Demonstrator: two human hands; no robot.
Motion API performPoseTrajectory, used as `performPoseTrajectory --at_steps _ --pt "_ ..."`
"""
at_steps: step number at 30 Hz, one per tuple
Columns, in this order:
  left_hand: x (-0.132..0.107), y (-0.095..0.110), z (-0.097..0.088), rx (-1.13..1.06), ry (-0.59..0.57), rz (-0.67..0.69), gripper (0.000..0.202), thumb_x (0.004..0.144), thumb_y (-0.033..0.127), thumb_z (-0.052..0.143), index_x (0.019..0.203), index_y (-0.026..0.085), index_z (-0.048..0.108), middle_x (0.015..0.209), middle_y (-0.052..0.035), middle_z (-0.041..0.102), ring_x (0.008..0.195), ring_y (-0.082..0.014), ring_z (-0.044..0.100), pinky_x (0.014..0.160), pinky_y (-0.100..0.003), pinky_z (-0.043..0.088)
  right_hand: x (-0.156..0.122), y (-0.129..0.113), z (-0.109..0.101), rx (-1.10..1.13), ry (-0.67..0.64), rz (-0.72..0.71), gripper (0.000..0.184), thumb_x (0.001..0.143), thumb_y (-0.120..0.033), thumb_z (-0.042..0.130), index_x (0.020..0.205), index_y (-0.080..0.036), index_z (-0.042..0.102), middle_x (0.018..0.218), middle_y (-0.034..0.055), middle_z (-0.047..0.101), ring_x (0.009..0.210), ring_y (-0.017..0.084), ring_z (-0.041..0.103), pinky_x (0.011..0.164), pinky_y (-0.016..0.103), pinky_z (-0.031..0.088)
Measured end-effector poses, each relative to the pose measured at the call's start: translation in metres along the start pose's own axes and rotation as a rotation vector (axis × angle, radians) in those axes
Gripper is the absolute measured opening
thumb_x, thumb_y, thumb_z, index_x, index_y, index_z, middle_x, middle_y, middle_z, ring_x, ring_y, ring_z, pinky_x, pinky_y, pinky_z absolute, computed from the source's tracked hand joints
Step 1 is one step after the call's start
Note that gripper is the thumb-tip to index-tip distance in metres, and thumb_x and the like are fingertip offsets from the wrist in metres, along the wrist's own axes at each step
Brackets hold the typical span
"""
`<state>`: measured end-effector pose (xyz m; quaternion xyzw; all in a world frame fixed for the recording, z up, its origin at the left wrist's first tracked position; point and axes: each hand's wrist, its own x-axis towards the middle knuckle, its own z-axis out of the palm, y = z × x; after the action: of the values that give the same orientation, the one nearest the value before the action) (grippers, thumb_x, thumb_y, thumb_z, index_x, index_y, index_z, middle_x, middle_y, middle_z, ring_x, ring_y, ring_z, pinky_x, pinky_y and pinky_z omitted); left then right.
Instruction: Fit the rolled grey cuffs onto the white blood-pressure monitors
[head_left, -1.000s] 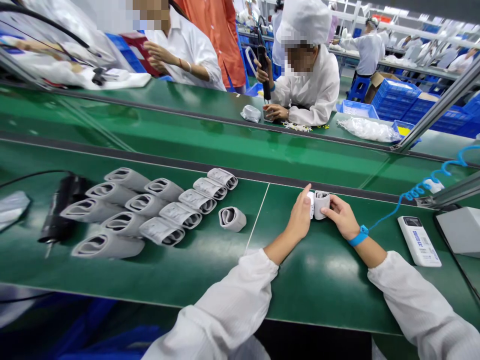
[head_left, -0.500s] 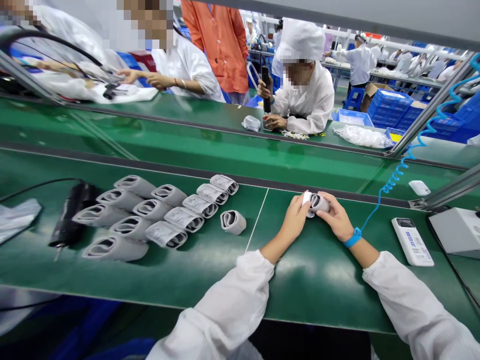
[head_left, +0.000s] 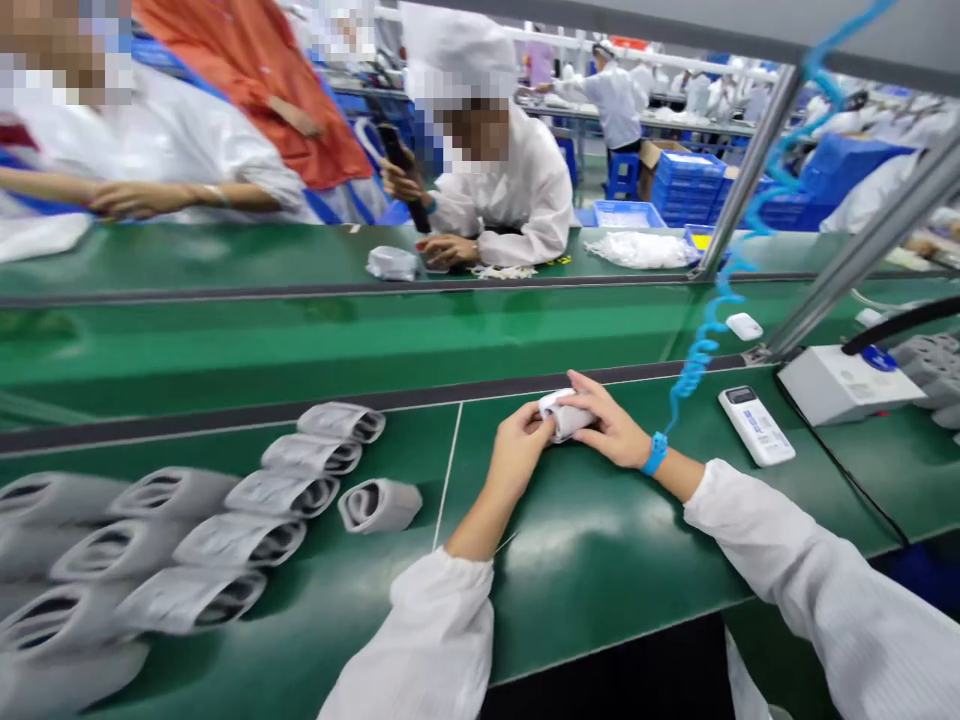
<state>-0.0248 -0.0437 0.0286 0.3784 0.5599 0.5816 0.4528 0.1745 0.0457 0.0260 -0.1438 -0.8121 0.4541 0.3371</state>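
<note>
Both of my hands hold a rolled grey cuff [head_left: 564, 418] just above the green bench, near its back edge. My left hand [head_left: 517, 452] grips its left end with thumb and fingers. From the right, my right hand [head_left: 613, 428] is wrapped round the same roll, its index finger raised along the top. A blue wrist strap [head_left: 655, 454] with a coiled blue cord [head_left: 699, 355] is on my right wrist. Left of my hands, one loose rolled cuff [head_left: 379, 505] lies beside rows of similar grey cuffs [head_left: 281, 492]; some have clear wrapping.
Right of my hands lies a white handheld device [head_left: 756, 426] with a small screen, then a white box [head_left: 847, 385] with a black cable. Metal posts [head_left: 750, 180] rise behind the bench. Across the divider, a co-worker [head_left: 525, 190] holds a black tool [head_left: 403, 178].
The view has swung right, so the bench things appear further left and the black power tool has left the picture. My hands have turned the cuff, hiding its open end.
</note>
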Motion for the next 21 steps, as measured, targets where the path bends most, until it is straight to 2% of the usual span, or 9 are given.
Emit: performPoseTrajectory --at_steps 3,5,7,9,12,14,17,21 --pt "0.002 0.004 -0.005 -0.026 -0.067 -0.091 0.067 0.074 0.055 0.097 0.127 0.016 0.084 0.116 -0.0137 0.087 0.104 -0.0334 0.082 0.093 -0.042 0.066 0.001 -0.007 0.004 0.013 -0.021 0.013 0.061 0.105 -0.052 0.077 0.160 -0.027 0.068 0.189 0.0129 0.030 0.177 0.034 0.026 0.144 0.052 0.020" --pt "0.003 0.007 -0.006 -0.034 -0.064 -0.138 0.073 0.068 0.057 0.101 0.125 0.014 0.084 0.115 -0.0146 0.087 0.103 -0.0345 0.083 0.094 -0.044 0.067 0.002 -0.010 0.007 0.120 0.010 0.073 0.067 0.103 -0.057 0.078 0.163 -0.029 0.066 0.190 0.0102 0.030 0.177 0.032 0.026 0.144 0.049 0.019" --pt "0.003 0.010 -0.006 -0.028 -0.040 -0.154 0.076 0.063 0.058 0.103 0.122 0.014 0.086 0.114 -0.0149 0.087 0.103 -0.0351 0.083 0.092 -0.044 0.068 0.003 -0.009 0.009 0.307 0.098 0.176 0.068 0.106 -0.063 0.071 0.165 -0.030 0.064 0.187 0.0075 0.038 0.174 0.029 0.034 0.143 0.047 0.024" --pt "0.003 0.012 -0.006 -0.020 -0.029 -0.161 0.076 0.058 0.056 0.105 0.119 0.014 0.087 0.112 -0.0146 0.087 0.102 -0.0347 0.083 0.088 -0.042 0.069 0.005 -0.005 0.010 0.504 0.169 0.304 0.065 0.108 -0.064 0.066 0.163 -0.029 0.066 0.179 0.0077 0.051 0.167 0.028 0.046 0.140 0.046 0.034" --pt "0.003 0.013 -0.008 -0.016 -0.010 -0.174 0.073 0.052 0.050 0.108 0.113 0.014 0.088 0.110 -0.0135 0.087 0.096 -0.0316 0.083 0.079 -0.036 0.068 0.009 0.003 0.009 0.738 0.154 0.456 0.058 0.107 -0.059 0.071 0.153 -0.023 0.074 0.163 0.0121 0.067 0.146 0.029 0.066 0.126 0.045 0.051" --pt "0.003 0.014 -0.010 -0.022 -0.002 -0.177 0.069 0.051 0.046 0.108 0.110 0.014 0.089 0.108 -0.0131 0.087 0.093 -0.0299 0.082 0.076 -0.033 0.068 0.011 0.007 0.006 0.835 0.124 0.493 0.050 0.106 -0.053 0.074 0.145 -0.022 0.078 0.152 0.0121 0.074 0.131 0.025 0.073 0.115 0.041 0.059" --pt "0.003 0.015 -0.014 -0.017 -0.036 -0.181 0.068 0.051 0.041 0.108 0.111 0.014 0.089 0.106 -0.0131 0.087 0.094 -0.0310 0.083 0.078 -0.036 0.070 0.012 0.008 0.004 0.877 0.098 0.490 0.038 0.099 -0.040 0.085 0.133 -0.022 0.083 0.137 0.0088 0.079 0.120 0.022 0.075 0.102 0.032 0.062" --pt "0.004 0.017 -0.020 0.016 -0.083 -0.186 0.070 0.046 0.032 0.108 0.111 0.014 0.089 0.104 -0.0141 0.087 0.098 -0.0355 0.083 0.085 -0.042 0.072 0.013 0.012 0.005 0.912 0.037 0.499 0.040 0.092 -0.031 0.091 0.130 -0.022 0.083 0.123 0.0068 0.081 0.111 0.020 0.076 0.092 0.028 0.063"
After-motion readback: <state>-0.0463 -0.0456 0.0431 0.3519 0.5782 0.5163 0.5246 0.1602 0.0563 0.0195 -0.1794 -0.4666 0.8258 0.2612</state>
